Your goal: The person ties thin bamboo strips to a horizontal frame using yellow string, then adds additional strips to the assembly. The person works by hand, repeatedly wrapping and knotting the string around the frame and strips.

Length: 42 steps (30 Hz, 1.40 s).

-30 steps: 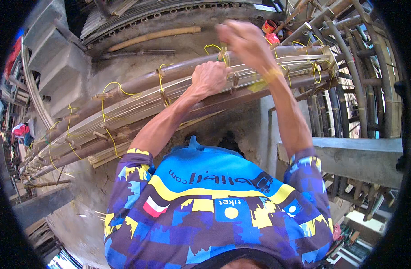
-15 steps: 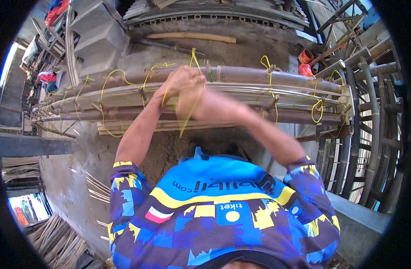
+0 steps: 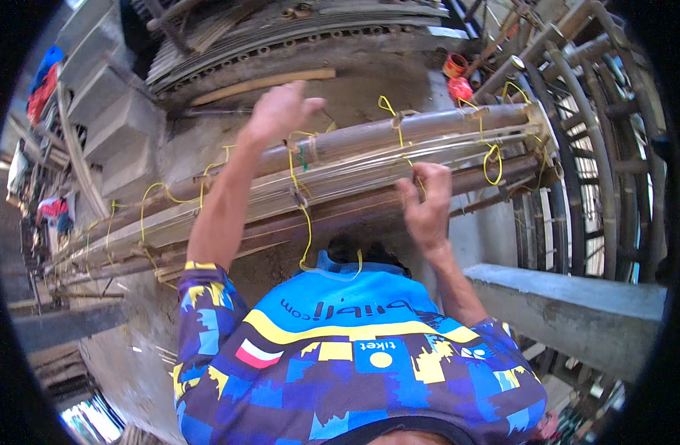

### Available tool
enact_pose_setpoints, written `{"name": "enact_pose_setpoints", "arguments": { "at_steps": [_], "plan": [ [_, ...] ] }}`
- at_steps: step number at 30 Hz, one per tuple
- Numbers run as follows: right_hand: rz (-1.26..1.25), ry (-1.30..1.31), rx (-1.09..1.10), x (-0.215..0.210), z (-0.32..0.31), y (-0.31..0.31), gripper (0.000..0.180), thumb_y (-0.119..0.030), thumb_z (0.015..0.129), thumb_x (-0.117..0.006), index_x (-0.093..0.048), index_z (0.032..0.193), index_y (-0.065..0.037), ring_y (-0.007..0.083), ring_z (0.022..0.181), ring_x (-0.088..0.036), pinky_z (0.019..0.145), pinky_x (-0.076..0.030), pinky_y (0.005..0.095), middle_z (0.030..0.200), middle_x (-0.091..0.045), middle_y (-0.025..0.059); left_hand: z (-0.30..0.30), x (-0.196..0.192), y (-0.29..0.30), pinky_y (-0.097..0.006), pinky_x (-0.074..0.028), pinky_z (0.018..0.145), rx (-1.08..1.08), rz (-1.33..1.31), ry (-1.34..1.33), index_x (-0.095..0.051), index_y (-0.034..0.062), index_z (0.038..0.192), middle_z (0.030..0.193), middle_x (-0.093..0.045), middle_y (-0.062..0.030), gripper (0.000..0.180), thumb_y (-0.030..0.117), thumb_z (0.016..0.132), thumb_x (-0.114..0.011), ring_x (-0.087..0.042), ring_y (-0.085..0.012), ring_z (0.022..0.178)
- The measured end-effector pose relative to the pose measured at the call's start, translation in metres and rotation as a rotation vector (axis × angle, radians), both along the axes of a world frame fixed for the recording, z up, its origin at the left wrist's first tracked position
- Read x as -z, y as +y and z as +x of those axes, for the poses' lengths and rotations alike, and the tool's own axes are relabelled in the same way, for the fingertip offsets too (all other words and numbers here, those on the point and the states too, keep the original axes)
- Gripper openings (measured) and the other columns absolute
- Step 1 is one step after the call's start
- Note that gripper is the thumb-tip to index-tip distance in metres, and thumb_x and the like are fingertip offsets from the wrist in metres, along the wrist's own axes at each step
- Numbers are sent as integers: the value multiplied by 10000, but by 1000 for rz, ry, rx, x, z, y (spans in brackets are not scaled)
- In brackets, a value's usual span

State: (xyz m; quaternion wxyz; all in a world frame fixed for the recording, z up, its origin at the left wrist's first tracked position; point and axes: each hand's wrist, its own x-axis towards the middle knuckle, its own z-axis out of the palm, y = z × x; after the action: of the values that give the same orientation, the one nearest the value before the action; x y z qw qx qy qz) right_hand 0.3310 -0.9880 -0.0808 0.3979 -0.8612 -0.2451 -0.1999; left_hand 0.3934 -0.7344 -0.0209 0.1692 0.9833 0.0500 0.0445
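Observation:
A long bundle of pale bamboo strips (image 3: 340, 176) lies between two dark bamboo poles, the far pole (image 3: 443, 122) and the near pole (image 3: 340, 204). Yellow straps cross it at intervals, looped on short wooden pegs. The strap in front of me (image 3: 292, 165) is wound on a peg, its loose tail hanging toward my shirt. My left hand (image 3: 280, 111) is raised above the far pole, thumb apart from the fingers, holding nothing visible. By another yellow strap over the near pole is my right hand (image 3: 429, 208), fingers bent and thumb apart; its grip on that strap is unclear.
A loose bamboo pole (image 3: 266, 87) lies on the floor beyond the frame. Concrete steps (image 3: 106, 122) stand at far left. On the right are a dark bamboo rack (image 3: 577, 170), a concrete ledge (image 3: 569, 289), a red can (image 3: 455, 65) and a red plastic bag (image 3: 460, 90).
My hands were together on the middle yellow strap and have come apart. The left has moved up, away from the strap; the right has moved right to another strap. The view has turned.

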Motion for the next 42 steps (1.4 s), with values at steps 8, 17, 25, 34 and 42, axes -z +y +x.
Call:
{"name": "enact_pose_setpoints", "arguments": {
  "at_steps": [8,17,25,34,42],
  "plan": [
    [676,731,-471,-86,62,-7,300,-241,902,-399,-504,733,-17,183,770,-524,708,-407,301,842,-549,107,-21,68,-128,-476,-439,601,280,-194,54,-555,14,797,696,-575,-234,243,256,784,-533,-570,-380,674],
    [-1171,269,-375,-50,191,67,316,-342,834,-494,-571,864,-37,247,629,-593,563,-452,353,756,-602,102,-20,57,-137,-459,-448,571,0,-136,-25,-593,27,698,636,-574,-207,371,318,845,-415,-575,-366,614],
    [-72,679,-1301,-66,89,-14,96,-116,779,-474,-530,751,-43,210,594,-528,540,-431,319,644,-546,116,-24,51,-126,-413,-448,609,26,-274,12,-608,65,753,712,-586,-190,334,337,837,-432,-572,-342,701],
    [-197,413,-1186,19,56,-43,82,-21,661,-513,-557,731,-16,358,610,-555,554,-433,432,609,-545,208,91,55,-99,-329,-424,545,180,-290,90,-640,51,727,584,-579,-61,235,199,808,-477,-529,-175,546],
    [-115,110,-204,-44,81,-138,426,-217,716,-642,-485,1080,-62,320,649,-564,550,-448,389,775,-583,151,103,19,-131,-393,-450,687,74,44,54,-571,-17,897,831,-597,-181,350,316,817,-500,-579,-295,771]
  ]
}}
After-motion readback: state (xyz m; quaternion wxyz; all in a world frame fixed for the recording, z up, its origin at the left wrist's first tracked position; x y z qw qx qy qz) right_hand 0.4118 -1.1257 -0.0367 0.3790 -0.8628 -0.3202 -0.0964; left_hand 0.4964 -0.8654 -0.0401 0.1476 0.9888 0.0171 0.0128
